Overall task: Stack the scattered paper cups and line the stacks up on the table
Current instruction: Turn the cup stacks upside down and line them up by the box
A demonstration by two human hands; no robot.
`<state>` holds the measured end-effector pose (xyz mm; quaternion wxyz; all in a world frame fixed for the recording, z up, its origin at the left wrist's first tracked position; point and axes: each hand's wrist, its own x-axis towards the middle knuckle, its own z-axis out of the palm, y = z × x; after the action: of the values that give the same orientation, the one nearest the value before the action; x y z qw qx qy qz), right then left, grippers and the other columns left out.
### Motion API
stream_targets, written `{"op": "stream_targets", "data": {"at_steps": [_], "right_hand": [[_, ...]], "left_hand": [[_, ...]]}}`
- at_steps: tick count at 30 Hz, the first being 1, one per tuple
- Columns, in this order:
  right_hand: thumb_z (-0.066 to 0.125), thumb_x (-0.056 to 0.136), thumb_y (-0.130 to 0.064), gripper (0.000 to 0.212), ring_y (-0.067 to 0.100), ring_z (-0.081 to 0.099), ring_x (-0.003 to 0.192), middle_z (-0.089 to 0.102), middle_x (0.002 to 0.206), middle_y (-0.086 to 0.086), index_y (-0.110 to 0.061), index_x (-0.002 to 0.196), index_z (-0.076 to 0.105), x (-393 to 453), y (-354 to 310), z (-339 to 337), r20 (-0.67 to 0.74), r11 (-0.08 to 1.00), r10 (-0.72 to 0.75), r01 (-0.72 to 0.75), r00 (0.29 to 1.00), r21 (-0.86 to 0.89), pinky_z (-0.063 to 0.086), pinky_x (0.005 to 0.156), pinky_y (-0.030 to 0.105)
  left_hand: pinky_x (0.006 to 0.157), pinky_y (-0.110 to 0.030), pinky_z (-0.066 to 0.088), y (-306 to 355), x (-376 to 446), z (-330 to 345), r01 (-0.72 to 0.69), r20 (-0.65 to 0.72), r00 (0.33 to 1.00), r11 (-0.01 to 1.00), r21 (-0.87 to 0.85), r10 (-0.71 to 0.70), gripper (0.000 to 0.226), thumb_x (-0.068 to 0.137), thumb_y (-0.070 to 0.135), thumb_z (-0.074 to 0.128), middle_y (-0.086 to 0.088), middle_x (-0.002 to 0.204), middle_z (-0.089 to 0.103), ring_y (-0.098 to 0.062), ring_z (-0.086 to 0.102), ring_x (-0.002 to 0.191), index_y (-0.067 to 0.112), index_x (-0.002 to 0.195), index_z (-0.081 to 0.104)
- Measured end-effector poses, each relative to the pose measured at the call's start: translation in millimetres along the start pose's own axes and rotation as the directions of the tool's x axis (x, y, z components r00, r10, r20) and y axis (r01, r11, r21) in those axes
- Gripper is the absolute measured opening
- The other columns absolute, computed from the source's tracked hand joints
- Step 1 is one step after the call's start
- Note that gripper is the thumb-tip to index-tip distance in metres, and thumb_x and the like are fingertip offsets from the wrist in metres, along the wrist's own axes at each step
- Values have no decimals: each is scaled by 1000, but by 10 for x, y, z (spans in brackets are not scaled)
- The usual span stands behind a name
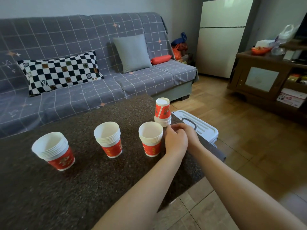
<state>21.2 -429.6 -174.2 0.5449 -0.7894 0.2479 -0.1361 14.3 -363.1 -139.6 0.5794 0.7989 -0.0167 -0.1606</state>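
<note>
Three upright stacks of red-and-white paper cups stand in a row on the dark speckled table (pixel 86 180): the left stack (pixel 54 151), the middle stack (pixel 109 141) and the right stack (pixel 150 138). A fourth stack (pixel 163 112) stands upside down behind them, near the table's far right corner. My left hand (pixel 176 142) is just right of the right stack, back towards me, its fingertips at the inverted stack's lower rim; its palm side is hidden. My right hand (pixel 189 131) lies curled against it, with no cup visible in it.
A white plastic box lid (pixel 199 125) sits just beyond the table's right edge. A grey checked sofa (pixel 83 47) with cushions runs behind the table. A white fridge (pixel 221 39) and a brown cabinet (pixel 265 77) stand at the right across a wooden floor.
</note>
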Motion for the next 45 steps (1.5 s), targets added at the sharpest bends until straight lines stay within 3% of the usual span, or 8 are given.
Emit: {"op": "stream_targets", "data": {"at_steps": [4,11,14,18,24,30,36,45], "right_hand": [[47,91,-6,37,25,53,121,57,128,13,-11,128,50,-292,53,102,256,988,84,-114,963,104,46,96,34],[77,59,-43,97,27,44,128,52,135,3,-31,139,23,-302,-52,470,215,971,75,-22,974,-238,31,109,50],[72,70,-40,71,26,48,121,58,125,3,-23,130,36,-334,-88,580,129,962,52,-15,990,-272,31,107,44],[79,59,-37,69,22,57,106,58,115,3,-23,115,43,-437,-60,482,3,991,-93,93,996,-94,47,93,46],[85,63,-23,78,12,46,108,46,120,-2,-18,128,42,-490,-77,34,-214,983,-155,172,965,63,40,86,25],[83,65,-23,65,15,57,108,58,115,1,-28,113,40,-274,-2,-2,-323,945,-92,185,942,270,47,92,33],[79,69,-30,68,19,60,104,59,112,-4,-28,122,35,33,128,80,-293,991,-25,62,956,119,48,87,37],[76,74,-26,71,24,57,114,58,125,3,-29,129,31,285,85,243,-280,999,-11,23,960,42,48,94,43]], "left_hand": [[96,-41,44,-174,-369,-278,-36,160,987,999,14,33,40,96,9,38,-23,130,56,-38,54,119,-1,133,48],[100,-40,44,-335,-284,-777,266,-238,924,950,-162,-299,47,82,16,61,-12,136,42,-30,46,123,14,126,46],[109,-37,30,-346,-246,-913,-62,-309,949,998,22,66,69,81,17,66,-9,150,25,-27,25,139,22,140,32],[101,-17,23,-342,-58,-913,-425,-29,899,885,188,438,55,85,31,65,-4,147,24,-19,29,137,21,136,46],[97,-37,47,-179,209,-679,40,135,991,975,-220,-10,64,89,60,41,-7,128,54,-25,56,115,18,137,41],[60,-29,54,-156,372,-351,368,431,877,875,-315,-213,62,94,60,21,-11,83,66,-20,65,66,13,101,61],[44,-21,42,-103,498,-229,260,282,926,966,3,-250,38,96,39,34,-10,106,69,-20,64,58,12,116,51],[68,-31,53,-193,711,-221,113,238,966,993,-34,-102,38,91,16,39,-9,119,62,-23,64,100,15,127,51]]}}
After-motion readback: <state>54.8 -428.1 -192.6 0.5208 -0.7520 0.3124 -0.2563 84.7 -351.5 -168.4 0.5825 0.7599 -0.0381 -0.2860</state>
